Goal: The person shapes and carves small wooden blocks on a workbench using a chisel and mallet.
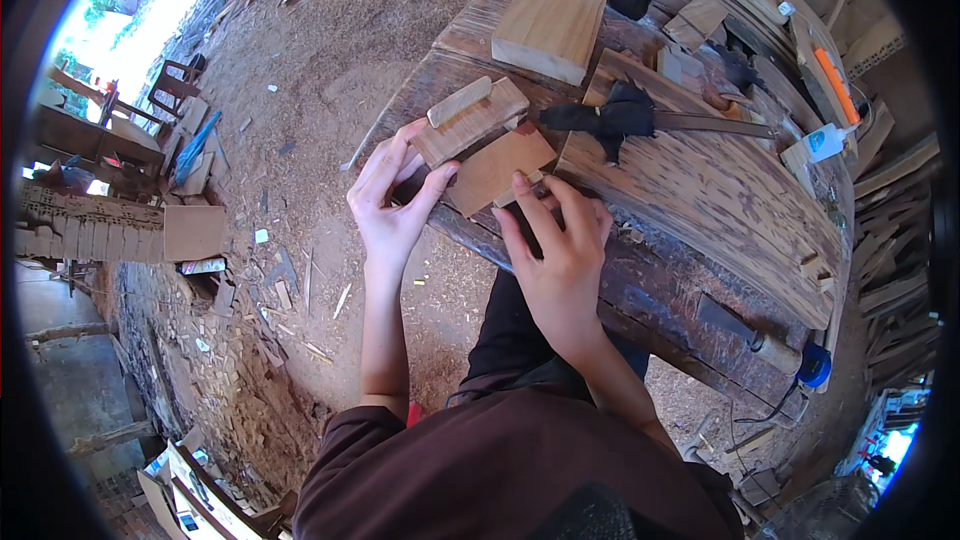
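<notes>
My left hand (388,190) grips a small wooden block (472,125) by its left end, fingers on the far side and thumb near its front. A short rounded wooden piece (460,101) lies along the block's top. Against the block's near side is a flat brown rectangular panel (500,172), tilted toward me; whether it is thin wood or stiff sheet I cannot tell. My right hand (562,250) pinches a small pale wooden strip (520,190) at the panel's right lower edge, index fingertip on top and thumb below. Both hands are just above the workbench's near left edge.
The worn workbench (690,270) carries a thick plank (555,10), a broad rough board (700,200), a black cloth-wrapped tool (625,118), a glue bottle (825,143) and a wooden-handled chisel (745,330). A blue-capped item (815,365) stands at the right corner. Wood scraps litter the floor.
</notes>
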Tool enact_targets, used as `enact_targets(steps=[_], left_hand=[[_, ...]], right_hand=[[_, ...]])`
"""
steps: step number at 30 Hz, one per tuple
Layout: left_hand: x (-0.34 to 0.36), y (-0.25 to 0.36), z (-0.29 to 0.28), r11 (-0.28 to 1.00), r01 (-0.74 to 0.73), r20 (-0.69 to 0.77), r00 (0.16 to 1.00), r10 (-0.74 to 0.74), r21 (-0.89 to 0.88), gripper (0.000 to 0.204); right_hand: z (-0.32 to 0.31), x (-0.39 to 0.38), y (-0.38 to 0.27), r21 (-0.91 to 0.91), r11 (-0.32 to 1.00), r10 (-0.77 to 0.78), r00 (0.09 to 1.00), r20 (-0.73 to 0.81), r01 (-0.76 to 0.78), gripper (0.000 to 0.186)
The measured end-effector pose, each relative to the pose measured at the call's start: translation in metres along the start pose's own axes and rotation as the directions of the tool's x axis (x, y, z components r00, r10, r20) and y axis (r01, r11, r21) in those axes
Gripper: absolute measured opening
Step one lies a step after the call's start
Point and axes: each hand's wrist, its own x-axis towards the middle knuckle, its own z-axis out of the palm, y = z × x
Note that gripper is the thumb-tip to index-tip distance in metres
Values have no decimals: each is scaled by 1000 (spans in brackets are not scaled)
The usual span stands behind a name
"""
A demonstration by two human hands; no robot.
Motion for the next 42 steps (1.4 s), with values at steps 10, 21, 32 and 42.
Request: enact_targets(steps=[10,21,32,42], left_hand=[[-3,2,0,994,97,20,995,-96,-41,50],[-2,8,2,975,124,52,992,-117,-187,49],[-22,49,-4,936,-288,-57,951,305,202,71],[-85,131,85,839,409,575,805,-147,-358,29]], right_hand=[[-2,2,0,-94,994,-47,998,44,51,37],[1,3,4,6,1000,-23,997,-75,24,40],[-66,-11,11,582,795,278,956,-93,-174,44],[-179,-68,48,334,859,400,916,36,-388,45]])
